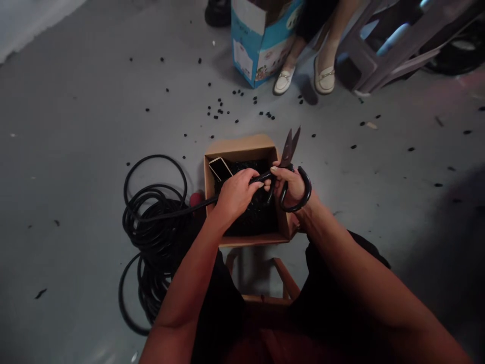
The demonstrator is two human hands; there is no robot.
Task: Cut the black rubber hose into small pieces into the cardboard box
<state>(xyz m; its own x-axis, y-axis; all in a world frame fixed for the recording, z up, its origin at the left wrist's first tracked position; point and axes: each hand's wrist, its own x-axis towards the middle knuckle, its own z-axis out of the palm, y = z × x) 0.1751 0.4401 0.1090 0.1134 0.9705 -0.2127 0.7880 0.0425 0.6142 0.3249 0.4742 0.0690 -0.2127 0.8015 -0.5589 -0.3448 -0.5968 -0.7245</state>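
Observation:
Over an open cardboard box [250, 142], my left hand [237, 192] is closed on a black hose [204, 203] that runs in from the left. My right hand [290, 182] holds large scissors [290, 147] with black loop handles, their blades pointing up and slightly apart. Its fingertips are also at the right end of the hose. The hose's exact end is hidden near that hand. Inside the box lie a dark mass of small black pieces [252, 220] and a dark rectangular object with a light rim [220, 169].
A large coil of black hose [155, 222] lies left of the box. Small black pieces [220, 111] are scattered over the grey floor [83, 151]. Further off are a blue and white carton [246, 45], another person's feet in light shoes [325, 78] and a plastic stool [367, 65].

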